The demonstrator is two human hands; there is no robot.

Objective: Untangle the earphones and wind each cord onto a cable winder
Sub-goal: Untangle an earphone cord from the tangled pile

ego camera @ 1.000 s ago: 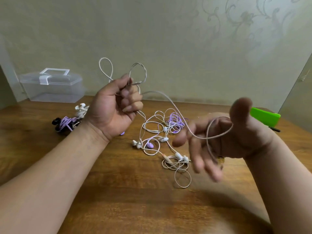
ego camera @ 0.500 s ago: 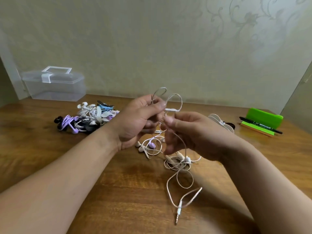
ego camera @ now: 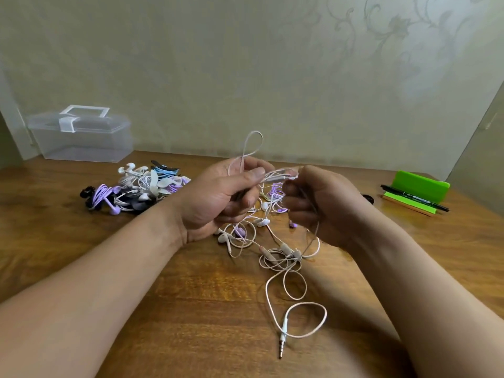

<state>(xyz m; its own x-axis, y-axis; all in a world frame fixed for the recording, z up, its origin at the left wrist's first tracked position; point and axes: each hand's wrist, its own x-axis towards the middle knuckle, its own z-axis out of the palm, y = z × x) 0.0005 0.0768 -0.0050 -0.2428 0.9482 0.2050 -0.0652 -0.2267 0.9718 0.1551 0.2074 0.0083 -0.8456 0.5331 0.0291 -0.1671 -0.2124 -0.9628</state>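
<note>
Both hands, left hand (ego camera: pixel 218 197) and right hand (ego camera: pixel 321 205), meet just above the tangle (ego camera: pixel 272 257). I've kept the wound pile (ego camera: pixel 136 189) apart to its left so nothing re-snags. Each hand pinches one white cord (ego camera: pixel 275 177) to lift it clear; a plug (ego camera: pixel 282 342) lies on the tangle's near side.

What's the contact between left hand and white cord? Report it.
Touching. The head view shows the left hand pinching the white cord between thumb and fingers, with a loop standing above the grip.

We see a clear box (ego camera: pixel 81 140) far left on the table (ego camera: pixel 54 241). A black marker (ego camera: pixel 414 199) lies by a green stand (ego camera: pixel 421 185).
</note>
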